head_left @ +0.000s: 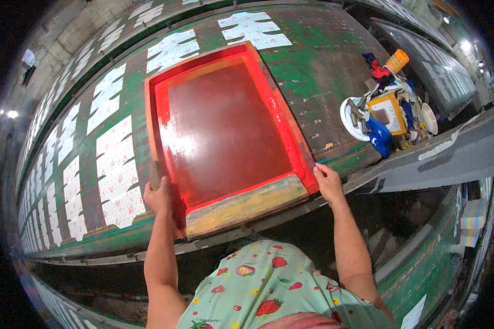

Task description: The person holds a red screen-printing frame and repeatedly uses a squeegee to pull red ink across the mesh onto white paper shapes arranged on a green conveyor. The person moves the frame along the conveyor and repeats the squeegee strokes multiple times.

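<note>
A large screen-printing frame [230, 126] with red inner edges and a dark reddish mesh lies over the green printing table [307, 93]. A yellow-grey stained strip runs along its near side. My left hand [158, 196] is closed on the frame's near left edge, next to a short flat piece [154, 175] standing along that side. The near right corner is gripped by my right hand [329, 183], thumb on top. Fingers under the rim are partly hidden. Left of the frame lie white floral-printed fabric pieces [117, 170], with more pieces [255, 30] beyond its far edge.
On the table's right stands a cluttered pile with a white round lid [353, 119], a yellow box [387, 112], blue cloth [380, 137] and an orange container [397, 60]. A grey ledge [417, 164] borders the near right. A distant person [28, 66] stands at far left.
</note>
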The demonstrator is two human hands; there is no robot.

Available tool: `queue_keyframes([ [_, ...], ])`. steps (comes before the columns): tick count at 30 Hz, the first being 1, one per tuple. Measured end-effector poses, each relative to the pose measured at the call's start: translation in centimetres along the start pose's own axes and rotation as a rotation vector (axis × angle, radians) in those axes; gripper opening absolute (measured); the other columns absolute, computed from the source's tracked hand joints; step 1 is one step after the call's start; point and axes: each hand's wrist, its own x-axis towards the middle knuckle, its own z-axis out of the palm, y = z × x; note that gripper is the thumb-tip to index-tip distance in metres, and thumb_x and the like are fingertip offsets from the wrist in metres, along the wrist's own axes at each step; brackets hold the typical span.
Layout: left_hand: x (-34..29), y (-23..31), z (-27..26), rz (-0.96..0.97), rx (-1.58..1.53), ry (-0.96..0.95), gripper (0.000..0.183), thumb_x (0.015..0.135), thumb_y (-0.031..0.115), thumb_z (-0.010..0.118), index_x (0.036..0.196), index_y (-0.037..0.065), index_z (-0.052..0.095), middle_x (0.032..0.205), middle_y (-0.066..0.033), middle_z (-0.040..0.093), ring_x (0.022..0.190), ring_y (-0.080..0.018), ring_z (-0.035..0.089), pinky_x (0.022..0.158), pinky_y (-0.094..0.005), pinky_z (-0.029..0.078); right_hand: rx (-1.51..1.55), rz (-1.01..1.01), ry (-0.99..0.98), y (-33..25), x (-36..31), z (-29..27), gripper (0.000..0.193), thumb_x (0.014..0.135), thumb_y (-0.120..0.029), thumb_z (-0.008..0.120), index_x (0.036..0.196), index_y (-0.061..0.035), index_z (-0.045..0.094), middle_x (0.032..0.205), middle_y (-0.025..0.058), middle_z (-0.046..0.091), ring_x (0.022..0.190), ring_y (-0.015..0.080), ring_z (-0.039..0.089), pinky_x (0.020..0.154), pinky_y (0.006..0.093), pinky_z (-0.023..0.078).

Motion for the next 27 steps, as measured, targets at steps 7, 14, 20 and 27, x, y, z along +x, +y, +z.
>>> queue_keyframes([
  [7,0.7,-0.7,-0.3,-0.049,-0.095,-0.045,0.039,0.087,0.024,0.096,0.111,-0.002,0.079,0.094,-0.0061,0.078,0.083,-0.0175,0.069,0.079,-0.0379,0.056,0.298,0.243,0.033,-2.4,-0.3,-0.2,0.051,0.114,-0.046,0.067,0.13,0.0011,0.08,0.116,0.0102,0.083,0.106,0.0167,0.071,0.098,0.0376,0.055],
  [14,1.7,0.8,-2.1,-0.159,-0.295,-0.208,0.037,0.092,0.018,0.092,0.119,-0.003,0.078,0.1,-0.0075,0.079,0.084,-0.0204,0.07,0.079,-0.0389,0.057,0.496,0.119,0.125,-10.9,-2.8,-3.6,0.049,0.117,-0.039,0.065,0.128,0.0058,0.082,0.123,0.0092,0.082,0.111,0.0155,0.073,0.102,0.0352,0.057],
  [20,5.0,3.0,-3.6,-0.088,-0.456,-0.359,0.04,0.097,0.02,0.09,0.127,-0.004,0.076,0.108,-0.0097,0.077,0.088,-0.0221,0.069,0.081,-0.0392,0.058,0.777,0.084,0.299,-15.1,-7.7,-5.0,0.041,0.114,-0.04,0.07,0.116,-0.0009,0.083,0.107,0.004,0.08,0.095,0.0127,0.072,0.088,0.0334,0.058],
  [27,5.0,10.9,-3.4,0.159,-0.754,-0.327,0.051,0.102,0.023,0.088,0.136,-0.009,0.069,0.125,-0.0142,0.074,0.102,-0.0276,0.07,0.09,-0.0423,0.059,1.059,-0.118,0.415,-13.4,-15.2,-8.0,0.026,0.11,-0.031,0.076,0.109,-0.0056,0.081,0.102,0.0,0.077,0.097,0.0097,0.069,0.091,0.0307,0.055],
])
